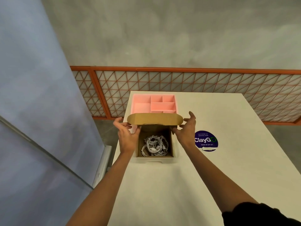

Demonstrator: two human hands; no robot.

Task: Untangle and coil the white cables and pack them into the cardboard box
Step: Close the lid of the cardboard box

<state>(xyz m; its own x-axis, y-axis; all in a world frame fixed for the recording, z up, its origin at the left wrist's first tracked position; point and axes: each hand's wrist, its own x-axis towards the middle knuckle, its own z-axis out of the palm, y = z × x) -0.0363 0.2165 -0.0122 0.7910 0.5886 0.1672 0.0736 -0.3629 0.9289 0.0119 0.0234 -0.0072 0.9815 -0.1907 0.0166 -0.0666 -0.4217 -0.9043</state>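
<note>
A round dark-blue sticker (206, 140) on the white tabletop (179, 185) reads "ClayGO" in large white and green letters, with "Let's keep our pantries clean" in small print above and "Clean as you go" below. It lies at 3 o'clock from the cardboard box (171, 144), near it but not touching. The box stands open near the tabletop's left edge, and the white cables (154, 145) lie inside it as a loose coiled bundle on the brown floor of the box, a few plug ends showing among the loops. The lid flap (154, 119) is raised at the box's 12 o'clock side, its brown inner face turned toward the camera. The left hand (127, 137) grasps the flap's left end, fingers (127, 125) curled at its edge; the right hand (186, 129) grasps the right end in the same way, fingers (180, 126) pinching the rounded corner. Directly at 12 o'clock behind the flap sits a pink divided tray (141, 106), partly hidden by the flap, with nothing to be seen in the compartments that show. Beyond the tabletop runs an orange lattice railing (195, 82).
</note>
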